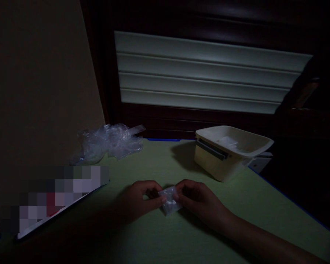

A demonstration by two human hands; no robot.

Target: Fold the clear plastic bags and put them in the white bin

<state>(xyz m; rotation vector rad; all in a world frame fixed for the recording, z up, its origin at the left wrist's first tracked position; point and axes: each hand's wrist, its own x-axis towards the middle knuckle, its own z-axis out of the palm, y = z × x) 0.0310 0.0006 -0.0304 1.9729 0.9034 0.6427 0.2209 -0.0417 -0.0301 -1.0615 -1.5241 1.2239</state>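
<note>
At lower centre of the frame, the bag [171, 208] spans between the left hand [140, 200] and right hand [202, 200], each pinching one side.

The left forearm [104, 223] is brought in from eight o'clock, mostly lost in shadow; the right forearm [258, 234] is extended from four o'clock, bare. The left hand [145, 200] is turned towards three o'clock, the right hand [199, 200] towards ten. On both, fingers are curled and thumbs pressed inward in a pinch; fingertips are held near each other, apart.
</note>
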